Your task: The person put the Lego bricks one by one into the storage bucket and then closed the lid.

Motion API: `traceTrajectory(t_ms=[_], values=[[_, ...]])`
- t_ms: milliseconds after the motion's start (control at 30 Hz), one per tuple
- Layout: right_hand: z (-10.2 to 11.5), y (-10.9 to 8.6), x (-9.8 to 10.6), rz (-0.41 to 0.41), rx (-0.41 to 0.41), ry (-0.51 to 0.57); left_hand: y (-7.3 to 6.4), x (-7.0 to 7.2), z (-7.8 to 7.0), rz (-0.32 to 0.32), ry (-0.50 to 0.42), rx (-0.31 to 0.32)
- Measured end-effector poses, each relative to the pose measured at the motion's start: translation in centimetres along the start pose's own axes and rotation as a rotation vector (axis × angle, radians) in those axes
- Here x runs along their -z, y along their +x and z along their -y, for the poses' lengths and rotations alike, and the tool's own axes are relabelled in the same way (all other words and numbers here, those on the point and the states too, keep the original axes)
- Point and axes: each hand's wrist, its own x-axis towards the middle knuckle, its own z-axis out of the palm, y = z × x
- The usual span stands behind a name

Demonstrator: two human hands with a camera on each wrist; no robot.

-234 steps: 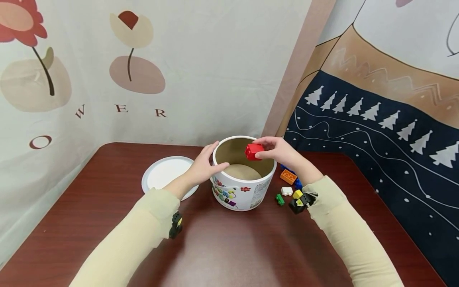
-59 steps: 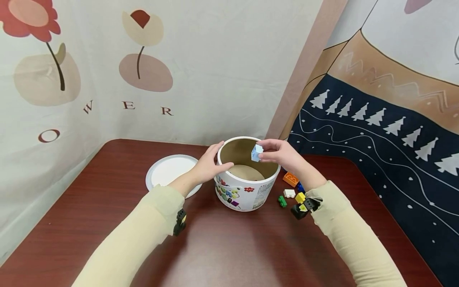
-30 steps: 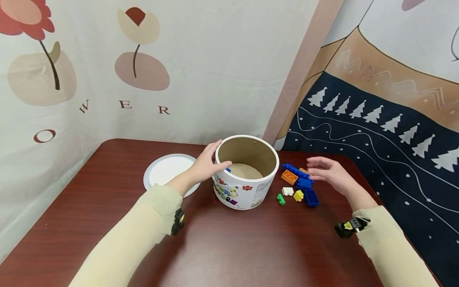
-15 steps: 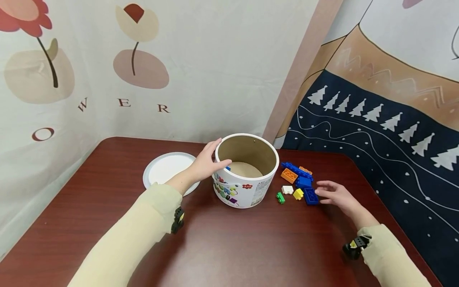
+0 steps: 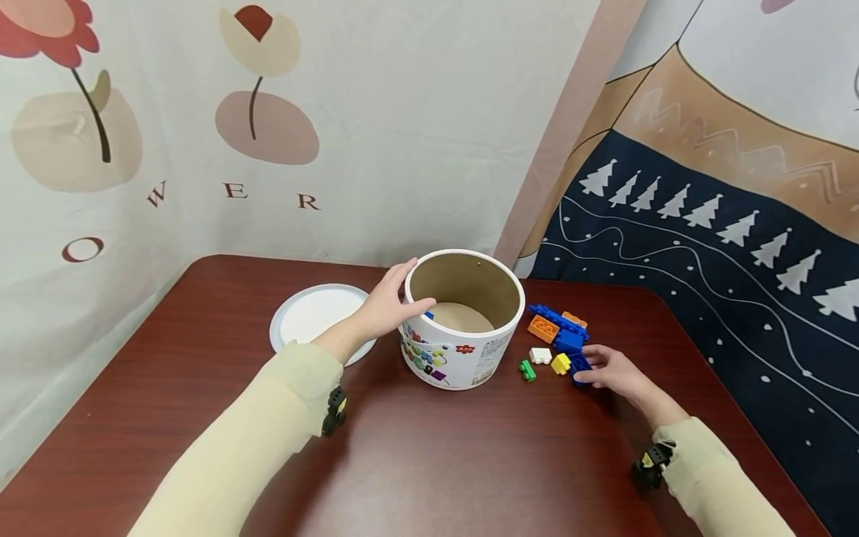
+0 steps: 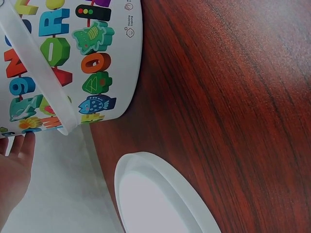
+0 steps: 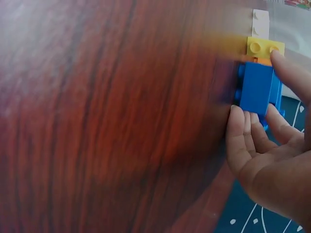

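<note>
My left hand (image 5: 387, 304) holds the near-left rim of a white bucket (image 5: 451, 356) with colourful printing. Its thumb lies over the rim. In the left wrist view the fingertips (image 6: 29, 141) are at the printed wall. A bit of blue shows inside the bucket, mostly hidden by its wall. To the bucket's right, my right hand (image 5: 614, 374) pinches a dark blue toy brick (image 5: 579, 367) between thumb and fingers, low over the table. In the right wrist view this blue brick (image 7: 256, 87) sits between the thumb and the fingers, close beside a yellow brick (image 7: 262, 47).
By the right hand lie orange (image 5: 543, 329), white (image 5: 540, 356), yellow (image 5: 561, 364) and green (image 5: 527, 371) bricks, with more blue pieces (image 5: 557, 319) behind. A round white lid (image 5: 315, 317) rests left of the bucket on the brown table (image 5: 429, 462).
A red brick, then a light blue one, was held over the bucket earlier. The right hand has since moved right, lowered and taken hold of the dark blue brick. The left hand stays on the bucket.
</note>
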Motion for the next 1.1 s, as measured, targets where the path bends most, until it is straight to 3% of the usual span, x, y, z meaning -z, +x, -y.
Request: traceTrajectory(t_ms=[367, 633, 1100], values=[[0.1, -0.5, 0.4, -0.001, -0.014, 0.080, -0.1, -0.2, -0.1, 0.003, -0.001, 0.003], [0.1, -1.0, 1.3, -0.016, 0.049, 0.152, -0.1, -0.1, -0.1, 0.004, 0.000, 0.000], [3.8, -1.7, 3.4, -0.034, 0.139, 0.203, 0.0, 0.0, 0.0, -0.004, 0.008, 0.001]])
